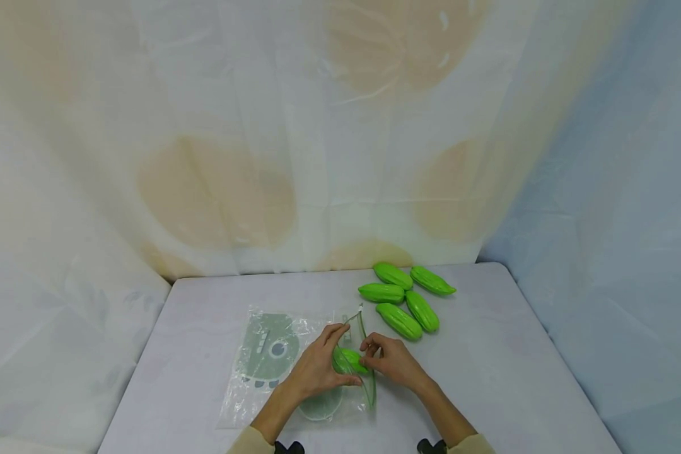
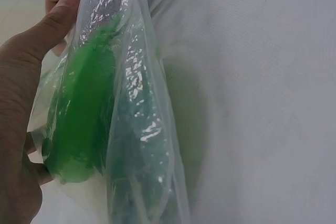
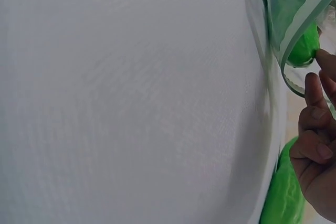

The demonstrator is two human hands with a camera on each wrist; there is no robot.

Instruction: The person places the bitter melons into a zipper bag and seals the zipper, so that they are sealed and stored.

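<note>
A clear zip bag (image 1: 371, 388) with a green-edged mouth stands gaping toward the right. My left hand (image 1: 320, 366) holds the bag near its mouth, the thumb low and the fingers high along the rim. Inside the mouth is a bright green bitter melon (image 1: 349, 360), seen through the plastic in the left wrist view (image 2: 81, 114). My right hand (image 1: 394, 362) is at the mouth, its fingertips on the melon's near end; the right wrist view shows one fingertip touching that end and other fingers bent. Part of the right hand's grip is cut off there.
Several more green bitter melons (image 1: 399, 320) lie in a loose group behind the right hand. The bag's flat printed part (image 1: 269, 353) spreads leftward over the white tabletop (image 1: 505, 378). Draped sheets (image 1: 318, 126) wall the table at the back and sides.
</note>
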